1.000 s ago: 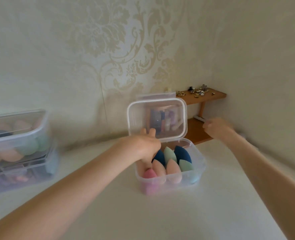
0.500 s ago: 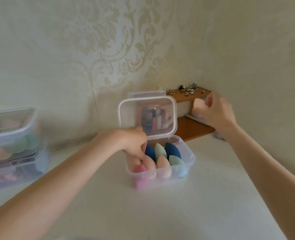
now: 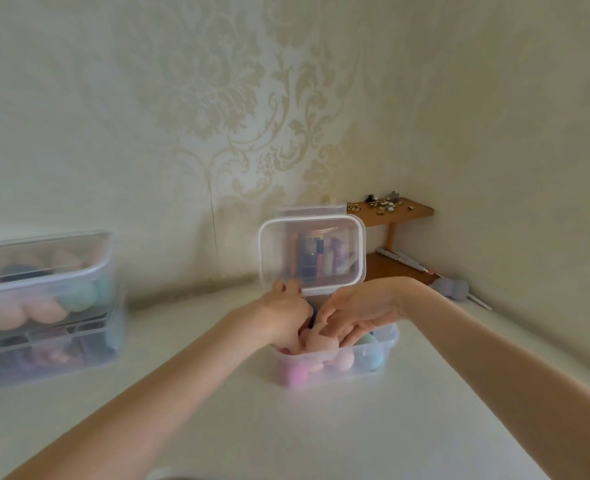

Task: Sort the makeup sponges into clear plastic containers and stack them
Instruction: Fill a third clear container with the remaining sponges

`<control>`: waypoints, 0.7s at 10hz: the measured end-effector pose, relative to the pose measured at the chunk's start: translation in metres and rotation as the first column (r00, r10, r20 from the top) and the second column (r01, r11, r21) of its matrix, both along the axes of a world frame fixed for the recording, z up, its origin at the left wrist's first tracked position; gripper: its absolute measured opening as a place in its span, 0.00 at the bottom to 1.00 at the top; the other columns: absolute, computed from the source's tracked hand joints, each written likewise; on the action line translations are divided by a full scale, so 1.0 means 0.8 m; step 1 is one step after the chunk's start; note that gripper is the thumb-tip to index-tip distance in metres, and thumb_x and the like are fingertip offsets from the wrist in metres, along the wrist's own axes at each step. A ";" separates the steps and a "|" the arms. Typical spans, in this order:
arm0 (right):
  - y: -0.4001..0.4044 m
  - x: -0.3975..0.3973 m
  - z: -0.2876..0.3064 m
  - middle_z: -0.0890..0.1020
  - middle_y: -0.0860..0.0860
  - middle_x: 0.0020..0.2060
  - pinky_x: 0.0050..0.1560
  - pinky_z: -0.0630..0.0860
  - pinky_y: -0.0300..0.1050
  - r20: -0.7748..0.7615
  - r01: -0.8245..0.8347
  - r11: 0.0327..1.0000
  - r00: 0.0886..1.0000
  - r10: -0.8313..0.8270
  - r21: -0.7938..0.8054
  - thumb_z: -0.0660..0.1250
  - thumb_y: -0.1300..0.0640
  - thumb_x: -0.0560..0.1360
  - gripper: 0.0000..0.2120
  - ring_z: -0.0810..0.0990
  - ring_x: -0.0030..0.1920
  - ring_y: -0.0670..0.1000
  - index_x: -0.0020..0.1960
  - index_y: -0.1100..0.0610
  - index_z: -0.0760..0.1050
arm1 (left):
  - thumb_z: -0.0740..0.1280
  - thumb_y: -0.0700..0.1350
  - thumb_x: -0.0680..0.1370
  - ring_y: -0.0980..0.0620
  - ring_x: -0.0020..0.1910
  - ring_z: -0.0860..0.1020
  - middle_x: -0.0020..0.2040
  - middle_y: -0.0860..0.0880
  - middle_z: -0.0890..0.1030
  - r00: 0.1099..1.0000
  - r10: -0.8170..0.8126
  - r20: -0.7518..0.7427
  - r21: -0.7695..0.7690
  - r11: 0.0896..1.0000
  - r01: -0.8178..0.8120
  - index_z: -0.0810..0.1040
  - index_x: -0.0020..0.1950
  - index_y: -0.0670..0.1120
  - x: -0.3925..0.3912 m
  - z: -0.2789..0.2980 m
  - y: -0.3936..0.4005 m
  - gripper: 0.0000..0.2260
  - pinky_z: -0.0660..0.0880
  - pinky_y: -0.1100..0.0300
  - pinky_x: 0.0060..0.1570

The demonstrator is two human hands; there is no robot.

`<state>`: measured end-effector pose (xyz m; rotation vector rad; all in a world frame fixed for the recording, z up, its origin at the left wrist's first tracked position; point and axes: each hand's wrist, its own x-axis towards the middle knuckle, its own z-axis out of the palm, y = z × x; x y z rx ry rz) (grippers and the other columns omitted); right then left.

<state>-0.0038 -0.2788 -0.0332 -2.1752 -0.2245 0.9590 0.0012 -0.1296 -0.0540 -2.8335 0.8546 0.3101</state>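
Observation:
A clear plastic container [image 3: 380,344] stands mid-table with its hinged lid [image 3: 311,258] raised upright. Inside are several makeup sponges, among them a pink one [image 3: 292,372], a peach one [image 3: 344,360] and a teal one [image 3: 373,353]. My left hand [image 3: 283,317] dips into the container's left side, fingers curled down among the sponges; what they hold is hidden. My right hand [image 3: 356,317] reaches over the open top, its fingers on a peach sponge [image 3: 318,342] that it lowers between the others.
Two closed clear containers, stacked, stand at the left: the upper one [image 3: 44,271] holds sponges, the lower one [image 3: 44,355] small items. A wooden corner shelf [image 3: 394,211] with trinkets is behind the box. A grey sponge [image 3: 454,289] lies by the right wall.
My right hand came back from the corner shelf with a peach sponge and now sets it into the open container. My left hand stayed at the container's left side.

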 end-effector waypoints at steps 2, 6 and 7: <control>0.029 0.000 -0.012 0.81 0.56 0.46 0.41 0.76 0.36 0.273 -0.013 0.951 0.957 0.101 -0.309 0.68 0.57 0.74 0.04 0.83 0.46 0.56 0.42 0.53 0.73 | 0.59 0.43 0.76 0.40 0.62 0.64 0.66 0.39 0.64 0.997 0.014 0.074 -0.019 1.000 -0.013 0.74 0.58 0.42 -0.009 0.000 -0.005 0.12 0.69 0.54 0.61; 0.029 -0.004 -0.017 0.72 0.43 0.30 0.34 0.68 0.35 0.411 -0.050 0.886 0.873 0.263 -0.461 0.67 0.49 0.74 0.15 0.71 0.31 0.44 0.32 0.45 0.67 | 0.62 0.48 0.75 0.43 0.62 0.65 0.42 0.48 0.69 0.999 0.019 -0.032 -0.058 0.998 -0.021 0.68 0.28 0.49 -0.002 0.011 0.001 0.16 0.69 0.56 0.59; 0.006 -0.012 0.021 0.77 0.48 0.31 0.37 0.69 0.34 0.348 -0.037 0.942 0.924 0.159 -0.332 0.66 0.46 0.74 0.13 0.72 0.32 0.46 0.33 0.49 0.75 | 0.69 0.53 0.71 0.47 0.47 0.74 0.42 0.48 0.76 0.995 0.009 -0.098 -0.063 0.998 -0.015 0.79 0.43 0.45 0.011 0.028 -0.002 0.11 0.71 0.58 0.44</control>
